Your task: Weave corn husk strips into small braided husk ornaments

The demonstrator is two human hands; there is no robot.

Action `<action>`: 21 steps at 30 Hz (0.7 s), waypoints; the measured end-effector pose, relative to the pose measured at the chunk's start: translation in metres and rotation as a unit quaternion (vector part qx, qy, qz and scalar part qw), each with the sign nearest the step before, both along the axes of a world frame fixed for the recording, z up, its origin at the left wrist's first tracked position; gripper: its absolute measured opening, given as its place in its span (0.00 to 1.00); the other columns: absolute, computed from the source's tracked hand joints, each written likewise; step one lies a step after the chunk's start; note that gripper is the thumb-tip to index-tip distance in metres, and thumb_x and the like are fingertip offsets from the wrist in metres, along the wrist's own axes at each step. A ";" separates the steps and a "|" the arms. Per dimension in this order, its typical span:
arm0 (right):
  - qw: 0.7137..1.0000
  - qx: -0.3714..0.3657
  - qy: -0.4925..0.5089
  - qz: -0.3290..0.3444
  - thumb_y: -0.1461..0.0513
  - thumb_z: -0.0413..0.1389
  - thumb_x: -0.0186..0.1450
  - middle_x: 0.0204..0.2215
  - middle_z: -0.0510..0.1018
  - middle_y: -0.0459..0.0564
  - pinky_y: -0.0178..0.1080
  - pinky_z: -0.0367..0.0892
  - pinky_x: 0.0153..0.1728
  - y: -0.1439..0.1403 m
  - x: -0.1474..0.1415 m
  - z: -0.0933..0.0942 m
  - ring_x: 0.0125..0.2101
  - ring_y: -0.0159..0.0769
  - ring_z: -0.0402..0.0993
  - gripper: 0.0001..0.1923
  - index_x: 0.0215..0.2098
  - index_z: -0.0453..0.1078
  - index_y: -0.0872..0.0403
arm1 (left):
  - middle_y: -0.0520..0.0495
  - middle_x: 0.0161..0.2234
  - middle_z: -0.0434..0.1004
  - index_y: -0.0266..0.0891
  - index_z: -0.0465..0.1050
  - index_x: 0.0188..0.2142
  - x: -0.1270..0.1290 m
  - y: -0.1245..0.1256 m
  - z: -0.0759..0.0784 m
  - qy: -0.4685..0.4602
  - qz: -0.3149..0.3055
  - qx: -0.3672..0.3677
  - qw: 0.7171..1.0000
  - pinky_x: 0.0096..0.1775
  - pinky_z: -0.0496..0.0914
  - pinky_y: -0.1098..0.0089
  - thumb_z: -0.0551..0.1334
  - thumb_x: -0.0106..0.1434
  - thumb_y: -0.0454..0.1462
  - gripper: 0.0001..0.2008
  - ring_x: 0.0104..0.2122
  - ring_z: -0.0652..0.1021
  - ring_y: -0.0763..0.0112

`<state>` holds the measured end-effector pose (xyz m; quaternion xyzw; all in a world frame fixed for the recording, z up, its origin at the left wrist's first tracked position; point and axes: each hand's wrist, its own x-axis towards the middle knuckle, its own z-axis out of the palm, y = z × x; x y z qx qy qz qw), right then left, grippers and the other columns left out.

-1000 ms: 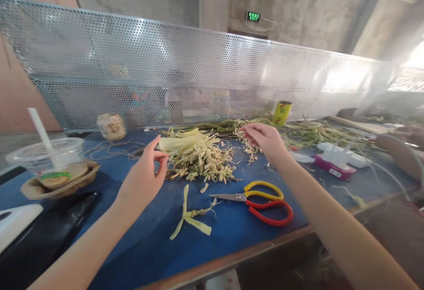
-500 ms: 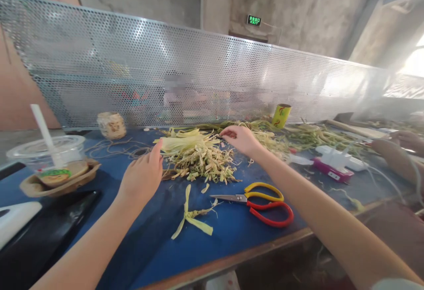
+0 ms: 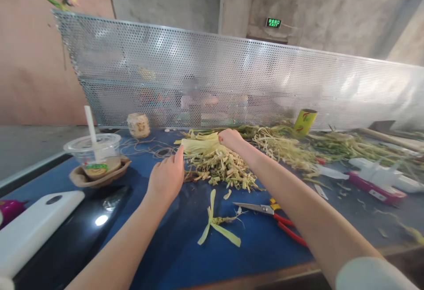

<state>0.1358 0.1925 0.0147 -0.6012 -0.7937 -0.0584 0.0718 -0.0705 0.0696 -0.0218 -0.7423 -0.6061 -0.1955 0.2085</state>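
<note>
My left hand (image 3: 167, 176) is closed beside the left end of the pale husk strips (image 3: 200, 144). One fingertip touches them; whatever lies inside the curled fingers is hidden. At the other end of these strips, my right hand (image 3: 231, 140) is closed, its fingers pressed onto the husk. Beneath and in front lies a heap of short trimmed husk stubs (image 3: 228, 168). Nearer me on the blue tabletop (image 3: 185, 254) is a small braided husk piece (image 3: 217, 221) with three loose strips. Scissors (image 3: 261, 208) with red and yellow handles lie partly under my right forearm.
A lidded plastic cup (image 3: 96, 148) with a straw, a black tray (image 3: 79, 228) and a white slab (image 3: 43, 212) are at left. A twine roll (image 3: 138, 125) stands behind. Right: a yellow-green tube (image 3: 304, 122), loose fibres (image 3: 285, 146), a magenta-and-white power strip (image 3: 374, 186). A perforated metal screen (image 3: 198, 69) borders the back.
The view has swung left, so things appear farther right. My right hand has moved left along the husk strips and its fingers have closed. My left hand stays by the strips' left end.
</note>
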 end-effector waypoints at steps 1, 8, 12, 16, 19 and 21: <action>1.000 0.000 0.007 -0.009 0.59 0.51 0.65 0.47 0.69 0.52 0.45 0.68 0.42 0.003 0.003 0.000 0.43 0.37 0.70 0.14 0.48 0.64 0.55 | 0.32 0.40 0.77 0.28 0.56 0.57 0.000 0.000 0.000 -0.001 0.000 -0.001 1.000 0.35 0.69 0.62 0.44 0.64 0.33 0.23 0.37 0.78 0.55; 0.996 0.023 0.082 -0.030 0.58 0.51 0.65 0.47 0.70 0.52 0.45 0.68 0.41 0.013 0.017 0.009 0.42 0.37 0.70 0.15 0.48 0.64 0.56 | 0.31 0.40 0.77 0.28 0.59 0.56 0.002 0.000 -0.001 -0.011 -0.006 -0.009 1.000 0.35 0.69 0.60 0.44 0.64 0.33 0.22 0.38 0.78 0.52; 0.993 0.038 0.113 -0.026 0.58 0.51 0.65 0.46 0.70 0.52 0.44 0.68 0.41 0.007 0.017 0.015 0.42 0.38 0.70 0.15 0.48 0.65 0.56 | 0.31 0.40 0.77 0.27 0.61 0.54 0.000 0.000 0.000 -0.019 -0.008 -0.003 1.000 0.35 0.69 0.61 0.45 0.63 0.33 0.21 0.38 0.78 0.52; 0.989 0.065 0.130 0.001 0.58 0.51 0.65 0.45 0.71 0.51 0.44 0.69 0.40 -0.009 0.013 0.016 0.40 0.36 0.70 0.14 0.47 0.65 0.56 | 0.31 0.38 0.77 0.26 0.60 0.54 -0.002 0.000 -0.001 -0.040 -0.012 0.015 0.999 0.34 0.70 0.61 0.47 0.63 0.35 0.22 0.36 0.78 0.51; 0.985 0.103 0.135 0.032 0.59 0.51 0.65 0.38 0.73 0.50 0.41 0.68 0.37 -0.029 0.007 0.017 0.36 0.33 0.71 0.11 0.40 0.68 0.58 | 0.30 0.41 0.75 0.22 0.51 0.58 -0.002 0.002 -0.003 -0.074 -0.017 0.051 0.996 0.35 0.70 0.62 0.50 0.63 0.40 0.28 0.39 0.77 0.52; 0.979 0.135 0.138 0.058 0.62 0.51 0.63 0.32 0.74 0.50 0.37 0.64 0.35 -0.045 0.003 0.019 0.35 0.34 0.69 0.07 0.33 0.70 0.57 | 0.28 0.46 0.71 0.20 0.45 0.59 -0.003 0.003 -0.003 -0.094 -0.017 0.085 0.992 0.41 0.68 0.62 0.52 0.62 0.44 0.34 0.45 0.73 0.51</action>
